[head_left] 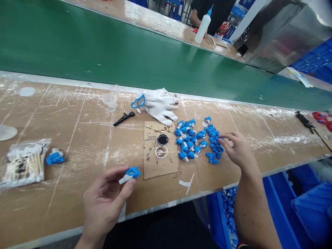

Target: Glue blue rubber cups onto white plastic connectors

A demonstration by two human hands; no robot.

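Note:
Between the thumb and fingers of my left hand (109, 197) is a small blue and white part (130, 174), held above the table's near side. My right hand (237, 148) reaches to the right edge of a pile of flat blue pieces (214, 143), its fingertips pinched together at the pile; what they hold, if anything, is too small to make out. Left of that pile lies a group of blue and white parts (189, 140). A cardboard piece (158, 169) beside them carries a cup of black liquid (163, 139), a clear cup (161, 152) and a cotton swab (155, 129).
A white glove (159, 105), a black tool (123, 118) and a plastic cup (110, 100) lie near the green belt (103, 52). A bag of swabs (26, 164) is at left. Across the belt stand a bottle (203, 28) and a person (215, 17). Blue bins (216, 211) sit below the table.

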